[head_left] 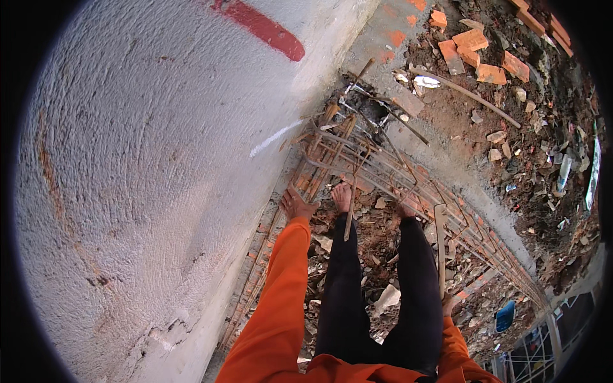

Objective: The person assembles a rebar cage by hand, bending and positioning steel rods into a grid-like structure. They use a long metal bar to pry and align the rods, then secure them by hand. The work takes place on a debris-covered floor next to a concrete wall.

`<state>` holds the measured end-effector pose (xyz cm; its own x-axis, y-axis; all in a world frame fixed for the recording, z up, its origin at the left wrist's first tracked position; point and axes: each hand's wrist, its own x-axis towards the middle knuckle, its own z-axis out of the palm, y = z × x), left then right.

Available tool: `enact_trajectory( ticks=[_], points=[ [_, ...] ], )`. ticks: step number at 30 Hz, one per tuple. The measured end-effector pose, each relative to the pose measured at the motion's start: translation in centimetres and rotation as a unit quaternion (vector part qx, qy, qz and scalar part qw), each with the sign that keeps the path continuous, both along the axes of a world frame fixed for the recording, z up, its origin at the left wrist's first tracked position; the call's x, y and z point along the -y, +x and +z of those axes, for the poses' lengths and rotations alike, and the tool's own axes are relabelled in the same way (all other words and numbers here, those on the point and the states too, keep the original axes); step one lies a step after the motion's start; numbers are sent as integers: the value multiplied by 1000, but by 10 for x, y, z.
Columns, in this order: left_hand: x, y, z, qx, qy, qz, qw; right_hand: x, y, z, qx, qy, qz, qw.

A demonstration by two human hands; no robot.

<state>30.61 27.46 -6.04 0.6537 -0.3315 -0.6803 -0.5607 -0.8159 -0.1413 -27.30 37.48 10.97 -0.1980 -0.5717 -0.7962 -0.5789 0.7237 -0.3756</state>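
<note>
Bundled rusty rebar (311, 167) runs along the foot of the grey wall. On its near end rests my left hand (297, 204), thumb and fingers spread over the bars. At the lower right, my right hand (448, 306) is closed round the lower end of a long flat bar (440, 249) with a bent top; its fingers are partly hidden beside my leg. The bar stands up in front of a second rebar cage (466, 223), which curves away to the right. A thin rod (349, 220) sticks down from the crossing of the two cages.
A rough plastered wall (153, 191) with a red stripe fills the left. My bare feet (341, 196) stand on rubble beside the cages. Broken orange bricks (472, 48) and a stick (469, 96) lie at the far right. A blue container piece (504, 316) lies lower right.
</note>
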Motion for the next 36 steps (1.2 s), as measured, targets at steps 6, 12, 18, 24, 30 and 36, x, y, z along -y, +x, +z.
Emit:
enact_trajectory(
  ticks=[6, 12, 18, 24, 30, 36],
  points=[
    [15, 5, 15, -61, 26, -84, 994, -30, 25, 15, -141, 31, 142, 979],
    [16, 18, 29, -59, 12, -92, 994, 44, 104, 83, -86, 52, -21, 995],
    [22, 11, 16, -47, 79, -138, 986, 20, 95, 89, -128, 31, 20, 991],
    [23, 13, 18, -23, 93, -168, 981, 14, 140, 79, -69, 86, -72, 991],
    [-16, 62, 34, -88, -141, -152, 974, -21, 152, 73, -66, 52, -60, 995],
    [8, 35, 139, -108, -304, -39, 946, -3, 159, 93, -63, 55, -61, 995]
  ],
)
